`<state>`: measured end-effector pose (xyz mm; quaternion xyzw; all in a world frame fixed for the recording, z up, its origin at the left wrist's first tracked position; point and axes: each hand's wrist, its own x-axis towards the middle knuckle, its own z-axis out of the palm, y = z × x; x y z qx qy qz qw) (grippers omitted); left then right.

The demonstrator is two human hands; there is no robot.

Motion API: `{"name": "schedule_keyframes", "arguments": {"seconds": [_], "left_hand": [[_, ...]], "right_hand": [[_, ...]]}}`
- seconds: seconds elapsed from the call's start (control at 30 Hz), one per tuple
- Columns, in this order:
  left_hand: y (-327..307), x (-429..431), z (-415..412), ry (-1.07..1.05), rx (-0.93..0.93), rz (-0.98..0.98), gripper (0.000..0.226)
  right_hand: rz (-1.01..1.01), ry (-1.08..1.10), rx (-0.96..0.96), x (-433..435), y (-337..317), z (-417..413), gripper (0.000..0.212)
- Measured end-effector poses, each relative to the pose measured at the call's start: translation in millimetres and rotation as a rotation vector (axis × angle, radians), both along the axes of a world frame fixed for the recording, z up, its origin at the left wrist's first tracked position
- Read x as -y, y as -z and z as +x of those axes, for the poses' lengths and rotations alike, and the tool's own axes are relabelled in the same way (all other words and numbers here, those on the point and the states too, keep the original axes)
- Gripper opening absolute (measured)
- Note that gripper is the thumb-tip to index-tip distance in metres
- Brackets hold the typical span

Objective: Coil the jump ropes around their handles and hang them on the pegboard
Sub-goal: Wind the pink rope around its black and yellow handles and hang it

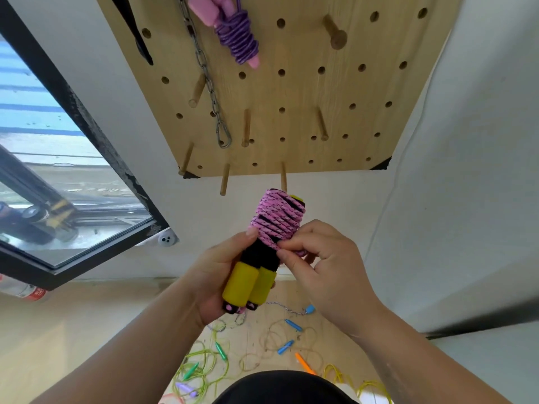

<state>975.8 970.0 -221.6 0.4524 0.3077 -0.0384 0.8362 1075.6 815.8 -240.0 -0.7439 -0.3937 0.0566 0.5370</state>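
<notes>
Evidently the paired handles [248, 282] are gripped upright in the left hand [217, 275] so the coil holds; the pink rope [277, 220] wound above it is pinched by the right hand's [323, 263] fingertips, probably for tucking; the pegboard [291, 91] is above both.

I count two coiled jump ropes, the pink-and-black jump rope [278, 220] and the purple jump rope [237, 39]; seven bare wooden pegs [246, 128]; one metal chain [204, 70]; one pegboard [300, 91]
</notes>
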Motion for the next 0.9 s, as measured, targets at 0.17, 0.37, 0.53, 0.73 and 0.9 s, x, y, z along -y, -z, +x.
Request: {"name": "schedule_keyframes", "arguments": {"seconds": [0.17,0.37,0.53,0.73,0.9], "left_hand": [[1.7,2.6,2.8,-0.074,-0.039,0.1,0.051],[-1.4,2.7,-3.1,-0.1,0.059,0.022,0.046],[-4.2,8.7,-8.4,-0.107,0.069,0.113,0.046],[-7.4,11.3,-11.3,-0.149,0.065,0.283,0.038],[-3.5,12.5,-20.0,-0.158,0.044,0.331,0.034]], "right_hand": [[-0.068,0.005,-0.004,-3.7,6.1,6.2,0.013],[0.029,-0.115,-0.257,-2.5,-11.7,4.1,0.022],[0.034,-0.05,-0.25,-4.0,-23.0,9.4,0.009],[0.006,0.033,-0.062,-2.5,-6.7,3.8,0.005],[0.003,-0.054,-0.004,-0.5,-4.0,-2.4,0.019]]}}
